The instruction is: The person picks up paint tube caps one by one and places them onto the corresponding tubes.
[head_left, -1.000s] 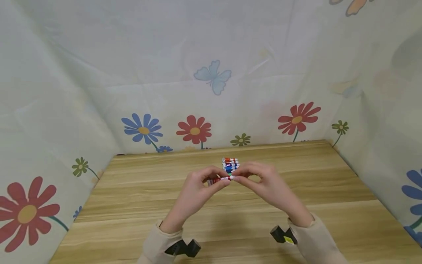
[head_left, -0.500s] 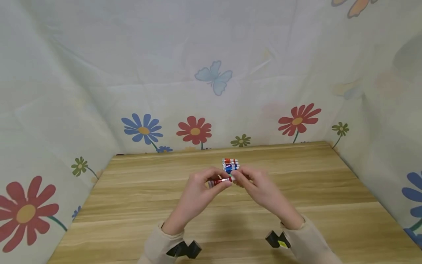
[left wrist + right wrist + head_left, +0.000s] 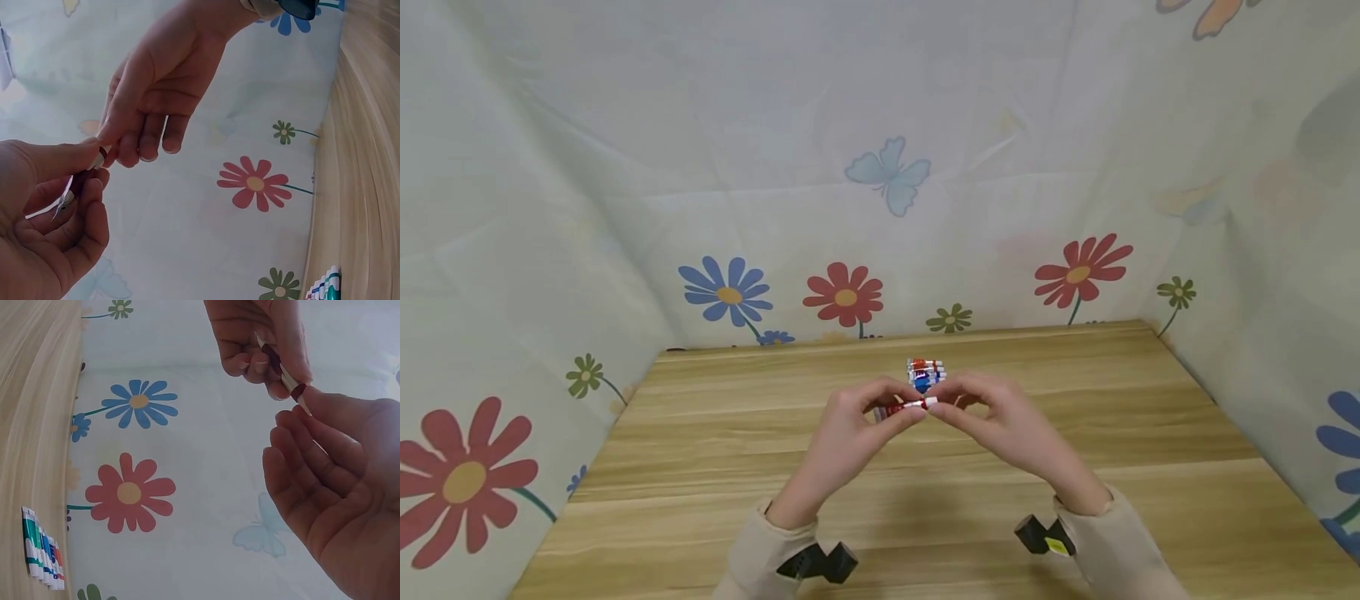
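Observation:
My left hand holds a small dark red and white paint tube between thumb and fingers. The tube lies nearly level above the table, its flat crimped end to the left. At its other end is a white cap, pinched between the thumb and index finger of my right hand. In the right wrist view the other fingers of the right hand are loosely bent, away from the tube. The left wrist view shows the left fingers curled round the tube body, covering part of it.
Several more paint tubes, with orange, blue and green among their colours, lie side by side on the wooden table just beyond the hands. A flowered cloth hangs along the table's back and sides.
My right hand turned inward round the cap half a second ago, thumb forward, and has now turned back outward, its wrist shifting right. The left hand keeps the tube in place.

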Demonstrator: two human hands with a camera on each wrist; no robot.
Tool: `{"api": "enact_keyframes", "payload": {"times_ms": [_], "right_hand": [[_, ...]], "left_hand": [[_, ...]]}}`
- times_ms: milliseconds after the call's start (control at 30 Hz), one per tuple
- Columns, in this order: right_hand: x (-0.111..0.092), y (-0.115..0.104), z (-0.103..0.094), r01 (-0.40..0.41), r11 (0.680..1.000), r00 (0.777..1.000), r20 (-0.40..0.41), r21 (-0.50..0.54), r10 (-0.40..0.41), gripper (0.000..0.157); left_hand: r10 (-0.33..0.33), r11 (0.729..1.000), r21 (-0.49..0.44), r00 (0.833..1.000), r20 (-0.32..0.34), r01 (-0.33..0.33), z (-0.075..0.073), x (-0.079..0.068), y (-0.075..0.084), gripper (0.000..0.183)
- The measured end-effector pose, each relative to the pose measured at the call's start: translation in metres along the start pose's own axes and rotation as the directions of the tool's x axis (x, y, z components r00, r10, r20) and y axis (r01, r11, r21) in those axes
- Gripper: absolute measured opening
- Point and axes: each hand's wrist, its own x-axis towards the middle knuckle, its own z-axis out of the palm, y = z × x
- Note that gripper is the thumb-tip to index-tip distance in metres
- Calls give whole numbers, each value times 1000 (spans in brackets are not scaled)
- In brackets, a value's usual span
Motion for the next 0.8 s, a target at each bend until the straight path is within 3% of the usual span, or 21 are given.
{"api": "enact_keyframes", "payload": {"times_ms": [267, 400, 800], "right_hand": [[1, 3, 7, 61, 993, 998, -8, -102, -62, 10], [1, 6, 8, 78, 993, 997, 12, -91, -78, 9], [2, 5, 4, -13, 999, 998, 64, -40, 16, 12]], "left_hand": [[21, 999, 45, 1000, -7, -21, 1, 0, 1, 14], [43, 996, 72, 999, -6, -43, 2, 0, 1, 12], [50, 997, 63, 999, 9, -51, 3, 2, -3, 17]]}}
